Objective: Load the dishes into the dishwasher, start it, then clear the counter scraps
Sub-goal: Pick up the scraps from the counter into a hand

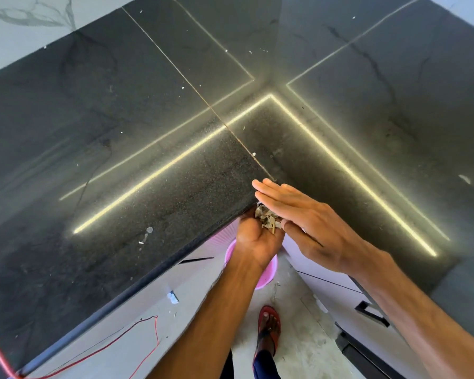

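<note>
Scraps (254, 154) on dark corner counter (153, 192)

At the near inner corner of the dark L-shaped table (148, 173), the left grip (257, 242) is cupped palm up just below the edge and holds a small pile of pale scraps (267, 218). The right grip (307, 214) lies flat above it, fingers straight, its edge against the scraps. A few white crumbs (149, 230) dot the table to the left. On the floor below stand a pink bucket (268, 272) and a foot in a red sandal (270, 326); a red wire (148, 329) trails at near left.
</note>
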